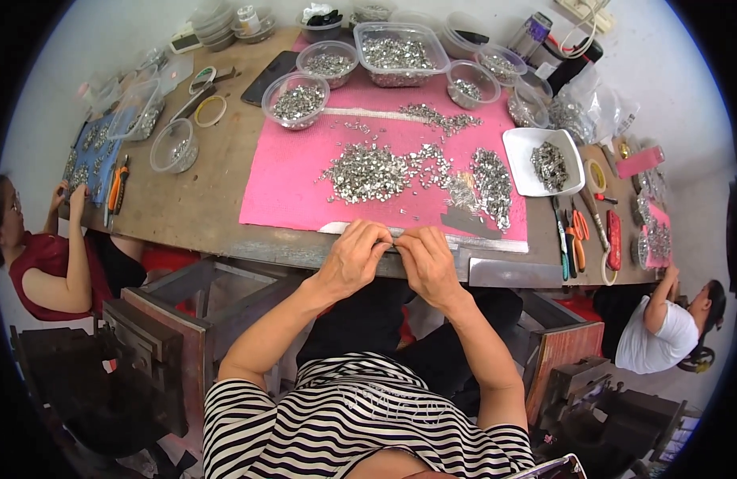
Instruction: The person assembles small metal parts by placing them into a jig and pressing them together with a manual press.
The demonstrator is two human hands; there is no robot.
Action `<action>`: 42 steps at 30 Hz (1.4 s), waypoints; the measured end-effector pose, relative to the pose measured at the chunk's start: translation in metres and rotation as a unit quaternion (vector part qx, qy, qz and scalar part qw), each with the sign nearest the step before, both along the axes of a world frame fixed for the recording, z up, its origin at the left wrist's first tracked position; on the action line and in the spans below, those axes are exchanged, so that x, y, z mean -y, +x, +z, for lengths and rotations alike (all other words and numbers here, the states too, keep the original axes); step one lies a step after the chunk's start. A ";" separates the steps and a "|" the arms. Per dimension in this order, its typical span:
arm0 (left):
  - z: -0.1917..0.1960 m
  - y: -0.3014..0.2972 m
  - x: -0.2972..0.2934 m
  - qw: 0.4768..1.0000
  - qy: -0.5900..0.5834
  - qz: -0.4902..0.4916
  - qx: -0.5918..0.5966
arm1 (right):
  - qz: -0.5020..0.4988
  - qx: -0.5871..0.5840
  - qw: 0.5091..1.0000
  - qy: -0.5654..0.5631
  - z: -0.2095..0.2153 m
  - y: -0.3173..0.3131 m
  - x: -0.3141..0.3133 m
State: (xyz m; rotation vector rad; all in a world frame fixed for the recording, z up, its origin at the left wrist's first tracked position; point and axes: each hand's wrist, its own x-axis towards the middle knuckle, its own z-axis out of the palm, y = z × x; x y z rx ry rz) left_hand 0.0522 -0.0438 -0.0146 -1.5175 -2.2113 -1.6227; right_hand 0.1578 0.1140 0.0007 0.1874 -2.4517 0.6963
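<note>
My left hand [355,254] and my right hand [426,262] meet at the table's near edge, thumbs and fingers pinched together. Between the fingertips is something small and dark, too hidden to make out. Just beyond them lies a pink mat [284,180] bearing a large heap of small silvery metal pieces [367,173]. Farther right on the mat is a narrower pile of metal pieces [491,188], and a thin scatter of them [442,118] runs along the back. A flat grey plate [470,223] lies near the mat's front right corner.
Tubs of metal pieces line the back, including a large rectangular tub [400,52]; a white tray [515,160] stands right. Orange-handled scissors [577,231], a red utility knife [614,239] and a metal blade [515,274] lie nearby. Co-workers sit left [61,267] and right [663,327].
</note>
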 end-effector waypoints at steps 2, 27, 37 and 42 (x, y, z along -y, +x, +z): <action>0.002 0.000 0.000 0.999 -0.014 0.003 -0.032 | -0.003 0.000 1.000 -0.010 -0.001 0.000 0.000; -0.003 -0.012 -0.003 0.998 0.043 0.047 -0.024 | 0.036 0.005 0.989 0.141 0.010 -0.004 -0.002; -0.005 -0.064 -0.019 0.977 -0.075 0.072 -0.186 | 0.091 0.061 0.994 0.026 0.017 -0.006 -0.012; -0.003 -0.060 -0.015 0.979 -0.070 0.070 -0.181 | 0.006 0.074 0.996 -0.056 0.016 -0.025 -0.030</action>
